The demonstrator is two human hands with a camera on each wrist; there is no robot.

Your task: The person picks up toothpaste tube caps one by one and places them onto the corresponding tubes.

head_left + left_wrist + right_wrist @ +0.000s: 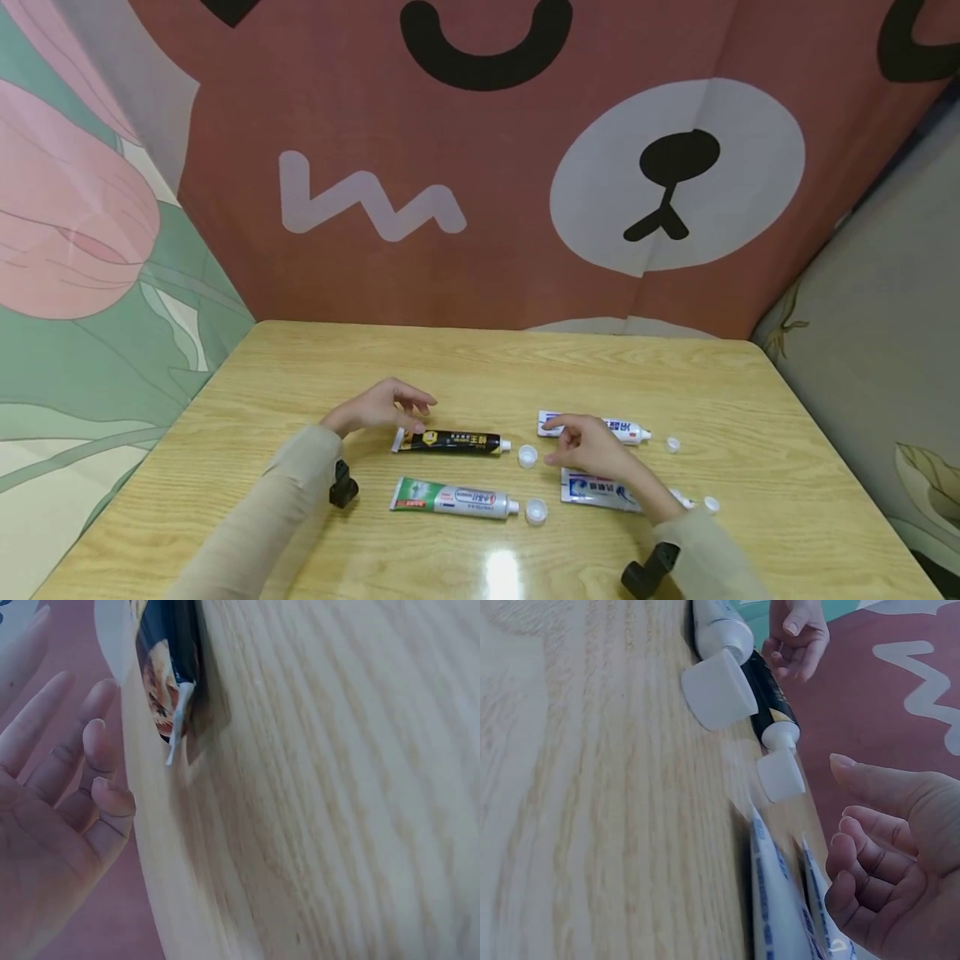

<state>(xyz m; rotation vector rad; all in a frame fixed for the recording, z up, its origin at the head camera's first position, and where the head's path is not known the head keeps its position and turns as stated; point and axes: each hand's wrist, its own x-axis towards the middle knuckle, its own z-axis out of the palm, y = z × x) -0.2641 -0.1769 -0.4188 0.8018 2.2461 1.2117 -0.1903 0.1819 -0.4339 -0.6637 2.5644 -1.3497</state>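
Observation:
In the head view my left hand [386,406] hovers at the crimped end of a black toothpaste tube [457,442], fingers loosely bent and holding nothing. The left wrist view shows that hand [56,780] beside the black tube's end [169,675]. My right hand [596,450] hangs over two blue-and-white toothpaste tubes, partly covering the back one [628,431] and the front one [596,490]. Its fingers are relaxed around nothing, as the right wrist view shows the hand [900,855]. A green-and-silver toothpaste tube [457,498] lies in front of the black one.
White caps lie off the tube nozzles: one cap [527,456] by the black tube, another cap [536,511] by the green-and-silver one. Two smaller caps, the back one [673,445] and front one [711,504], lie to the right. A curtain stands behind the wooden table [337,350].

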